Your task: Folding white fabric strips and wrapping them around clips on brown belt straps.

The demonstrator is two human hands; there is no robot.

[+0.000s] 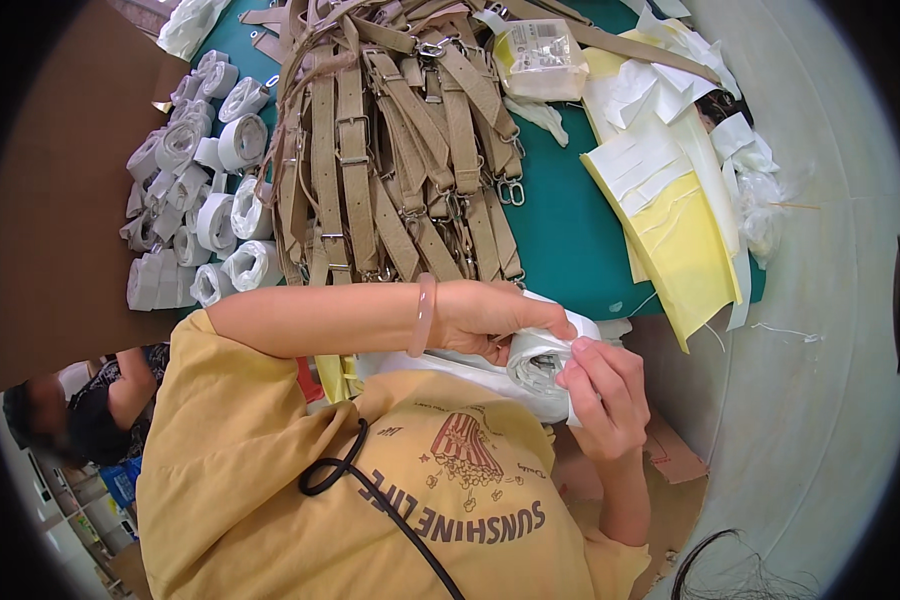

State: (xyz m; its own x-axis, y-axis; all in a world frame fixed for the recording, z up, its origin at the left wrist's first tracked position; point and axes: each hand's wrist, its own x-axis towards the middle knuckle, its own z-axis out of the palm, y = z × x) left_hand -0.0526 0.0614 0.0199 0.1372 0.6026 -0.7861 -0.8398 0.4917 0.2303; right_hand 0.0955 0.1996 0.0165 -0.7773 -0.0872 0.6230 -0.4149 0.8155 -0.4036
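Close to my chest, a roll wrapped in white paper (538, 352) is held between both hands. Its coiled end faces up, with layers showing inside. My left hand (485, 318) is closed around the far and left side of the roll. Against the right side, the bent fingers of my right hand (610, 393) grip the paper near the rim. What is wound inside the wrapping is too small to tell. A white strip trails left from under the roll, partly hidden by my left forearm.
Beyond my forearm, beige straps with metal buckles (355, 190) lie heaped on the green table (555, 230). Several white wrapped rolls (242, 143) stand at the left. Yellow and white paper sheets (685, 260) overhang the right edge, near a clear plastic packet (540, 62). Another person (120, 395) is at lower left.
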